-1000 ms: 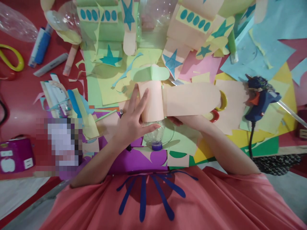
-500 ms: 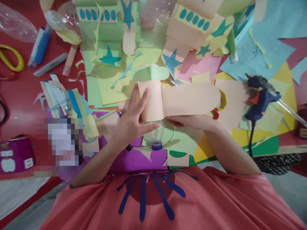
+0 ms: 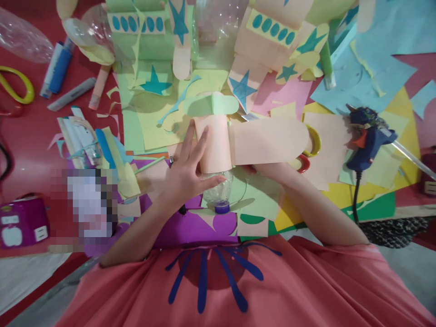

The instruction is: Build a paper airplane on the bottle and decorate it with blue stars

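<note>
A clear plastic bottle (image 3: 217, 193) with a purple cap lies with its cap toward me, wrapped in peach paper (image 3: 214, 150). My left hand (image 3: 187, 170) rests with spread fingers on the left side of the wrap. From the wrap's right side a long peach flap (image 3: 269, 141) with a rounded end sticks out. My right hand (image 3: 270, 171) is under the flap, its fingers mostly hidden by it. A pale green rounded strip (image 3: 211, 104) lies at the bottle's far end.
A blue glue gun (image 3: 366, 143) with a black cord lies at the right. Scissors (image 3: 315, 141) sit partly under the flap. Markers (image 3: 59, 68) and yellow-handled scissors (image 3: 25, 88) lie at the left. Star-decorated paper pieces (image 3: 242, 88) are at the back.
My right hand has moved left, further under the flap, and more of the red scissor handle shows. My left hand has stayed on the wrap.
</note>
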Motion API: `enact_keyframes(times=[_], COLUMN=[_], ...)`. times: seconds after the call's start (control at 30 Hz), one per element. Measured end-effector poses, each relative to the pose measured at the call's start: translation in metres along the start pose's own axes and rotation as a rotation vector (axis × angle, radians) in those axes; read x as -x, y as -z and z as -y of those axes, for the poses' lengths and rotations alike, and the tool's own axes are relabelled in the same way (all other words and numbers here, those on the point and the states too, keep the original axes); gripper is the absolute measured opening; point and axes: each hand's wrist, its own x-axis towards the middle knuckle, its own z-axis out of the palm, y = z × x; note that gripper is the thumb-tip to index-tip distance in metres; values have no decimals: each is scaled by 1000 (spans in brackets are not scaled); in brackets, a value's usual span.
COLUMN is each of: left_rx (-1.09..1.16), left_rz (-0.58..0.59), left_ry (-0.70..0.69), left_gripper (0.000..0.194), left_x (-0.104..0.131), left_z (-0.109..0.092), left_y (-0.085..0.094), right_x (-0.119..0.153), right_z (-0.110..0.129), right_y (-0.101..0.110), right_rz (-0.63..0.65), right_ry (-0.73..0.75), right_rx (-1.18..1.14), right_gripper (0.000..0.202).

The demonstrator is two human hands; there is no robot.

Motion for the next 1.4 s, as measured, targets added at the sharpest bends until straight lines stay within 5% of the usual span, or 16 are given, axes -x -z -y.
enact_keyframes(times=[0.4, 0.6, 0.83, 1.4], left_rx=[20, 48, 49, 32], left_rz=[24, 27, 45, 64], left_ry=[-4, -24, -50, -11], left_gripper=[102, 101, 101, 102], left_x=[1, -1, -4, -1], left_z=[1, 2, 1, -1], left_y=[1, 1, 2, 3], right_x=[-4, -5, -6, 3], right_z=[-4, -14, -9, 3], right_y=[-16, -19, -20, -17], right_rz=[-164, -219, -254, -50], right_ry=[-64, -6, -22, -32], right_rx=[-258, -237, -213, -208], right_gripper=[28, 49, 49, 33])
